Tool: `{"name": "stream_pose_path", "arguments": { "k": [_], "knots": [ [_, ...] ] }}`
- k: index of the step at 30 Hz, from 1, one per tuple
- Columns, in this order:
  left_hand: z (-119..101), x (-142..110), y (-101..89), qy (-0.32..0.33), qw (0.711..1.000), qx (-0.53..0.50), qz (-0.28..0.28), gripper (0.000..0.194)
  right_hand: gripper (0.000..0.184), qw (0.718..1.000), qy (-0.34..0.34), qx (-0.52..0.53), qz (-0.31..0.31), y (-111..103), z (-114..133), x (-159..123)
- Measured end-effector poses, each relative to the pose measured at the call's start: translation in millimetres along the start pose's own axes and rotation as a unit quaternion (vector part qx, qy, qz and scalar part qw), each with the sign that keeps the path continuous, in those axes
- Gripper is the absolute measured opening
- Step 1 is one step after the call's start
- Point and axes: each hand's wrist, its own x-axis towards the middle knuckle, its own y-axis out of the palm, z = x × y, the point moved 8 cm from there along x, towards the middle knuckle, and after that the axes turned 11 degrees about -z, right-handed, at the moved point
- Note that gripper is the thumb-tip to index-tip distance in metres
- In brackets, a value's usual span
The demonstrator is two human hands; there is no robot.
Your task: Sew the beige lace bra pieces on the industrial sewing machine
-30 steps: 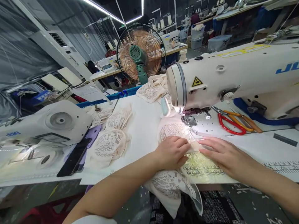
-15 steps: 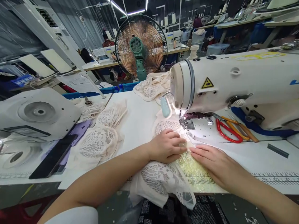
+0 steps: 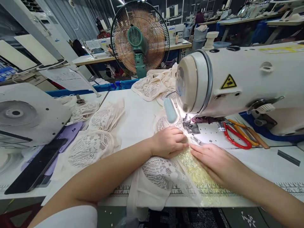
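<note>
My left hand (image 3: 168, 142) rests curled on a cream lace garment piece (image 3: 159, 172), pressing it down just in front of the presser foot (image 3: 191, 127) of a white sewing machine (image 3: 239, 80). Flat beside it lies my right hand (image 3: 215, 161), fingers stretched out and together, holding the fabric edge against the machine bed. The lace hangs over the table's front edge. Both hands touch each other near the needle.
Red-handled scissors (image 3: 235, 136) and orange-handled ones lie right of the needle. Stacked lace cups (image 3: 91, 147) sit to the left, more lace (image 3: 154, 84) behind. A dark phone (image 3: 33, 167), a second machine (image 3: 21, 115) and a standing fan (image 3: 140, 38) are nearby.
My view has moved closer and lower toward the needle. Both hands have slid forward with the lace toward the presser foot, and more fabric now lies on the table edge.
</note>
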Motion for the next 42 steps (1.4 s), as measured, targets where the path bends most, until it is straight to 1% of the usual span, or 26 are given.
{"name": "stream_pose_path", "arguments": {
  "k": [3, 6, 10, 12, 14, 18, 21, 24, 27, 32, 34, 36, 39, 42],
  "knots": [
    [8.3, -2.3, 2.0, -0.008, 1.000, 0.010, 0.003, 0.027, 0.036, 1.000, 0.007, -0.003, -0.001, 2.6, -2.5, 4.1],
    [16.8, -6.1, 6.9, -0.013, 1.000, 0.019, 0.017, 0.027, 0.038, 1.000, 0.004, -0.007, -0.017, 3.2, -3.1, 6.7],
    [28.9, -8.0, 11.6, -0.037, 0.999, 0.018, 0.035, 0.029, 0.037, 0.999, 0.000, -0.008, -0.031, 2.5, -2.9, 7.2],
    [35.1, -7.1, 13.3, -0.065, 0.997, 0.000, 0.049, 0.029, 0.036, 0.999, -0.005, -0.006, -0.038, 0.9, -2.2, 6.9],
    [42.0, -5.9, 14.1, -0.107, 0.992, -0.026, 0.061, 0.027, 0.035, 0.999, -0.011, 0.000, -0.041, -0.8, -1.6, 6.6],
    [54.6, -5.2, 14.1, -0.188, 0.978, -0.071, 0.059, 0.024, 0.034, 0.999, -0.016, 0.014, -0.040, -2.8, -1.7, 6.6],
    [62.5, -8.1, 16.7, -0.226, 0.968, -0.095, 0.053, 0.023, 0.034, 0.999, -0.015, 0.024, -0.039, -3.4, -2.1, 7.3],
    [69.8, -11.9, 19.6, -0.247, 0.962, -0.104, 0.045, 0.023, 0.034, 0.999, -0.015, 0.028, -0.042, -4.2, -1.8, 8.1],
    [76.6, -13.6, 19.4, -0.262, 0.959, -0.097, 0.038, 0.023, 0.034, 0.999, -0.013, 0.028, -0.037, -4.1, -1.8, 7.9],
    [81.0, -7.3, 11.4, -0.269, 0.959, -0.079, 0.042, 0.025, 0.038, 0.998, 0.014, 0.043, -0.033, -3.3, -5.5, 6.9],
    [82.1, -4.1, 9.4, -0.268, 0.959, -0.074, 0.049, 0.026, 0.036, 0.998, 0.017, 0.047, -0.036, -3.5, -5.4, 7.7],
    [84.8, -2.4, 8.1, -0.266, 0.961, -0.059, 0.049, 0.026, 0.031, 0.998, 0.024, 0.050, -0.031, -2.7, -5.2, 8.8],
    [87.4, -2.7, 4.5, -0.250, 0.967, -0.016, 0.043, 0.024, 0.026, 0.998, 0.043, 0.053, -0.016, -0.8, -6.8, 9.0],
    [82.5, -3.3, -9.4, -0.228, 0.972, 0.059, 0.028, 0.023, 0.027, 0.998, 0.042, 0.045, -0.014, -0.5, -7.4, 7.6]
  ]
}}
